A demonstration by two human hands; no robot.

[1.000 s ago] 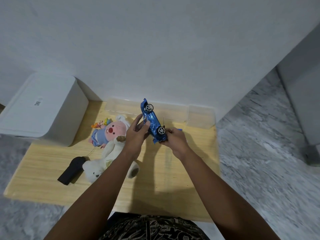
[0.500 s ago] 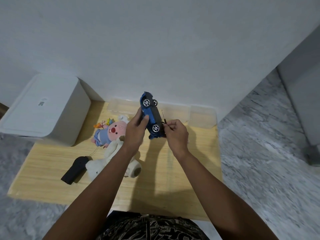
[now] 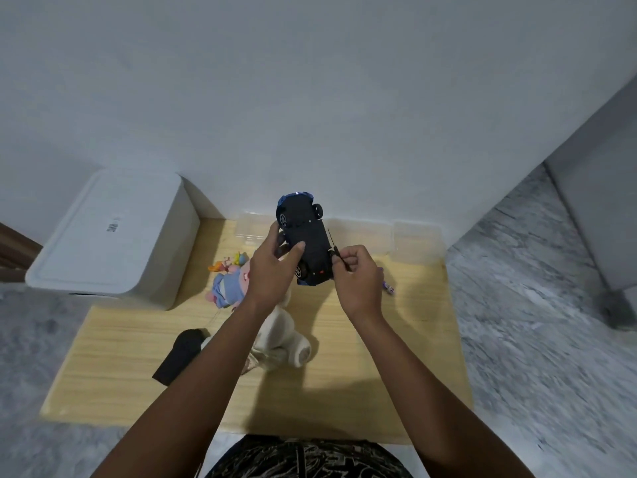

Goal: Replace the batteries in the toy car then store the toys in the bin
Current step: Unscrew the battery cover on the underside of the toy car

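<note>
The blue toy car [image 3: 306,236] is held up above the wooden table [image 3: 344,339], turned so its black underside faces me. My left hand [image 3: 272,270] grips its left side, thumb on the underside. My right hand [image 3: 358,277] pinches a thin dark screwdriver [image 3: 336,248] against the car's right edge, near the rear. A pink plush in blue clothes [image 3: 227,284] and a white plush bear [image 3: 286,343] lie on the table under my left arm. A clear plastic bin [image 3: 413,243] stands against the wall behind the car.
A white lidded box [image 3: 113,236] stands at the table's left end. A black oblong object [image 3: 181,355] lies near the bear. A small purple-white item [image 3: 388,287] lies right of my right hand. Grey marbled floor surrounds the low table.
The car has been rolled over from its blue side to its black underside facing me. My right hand has brought the screwdriver against the car's right edge.
</note>
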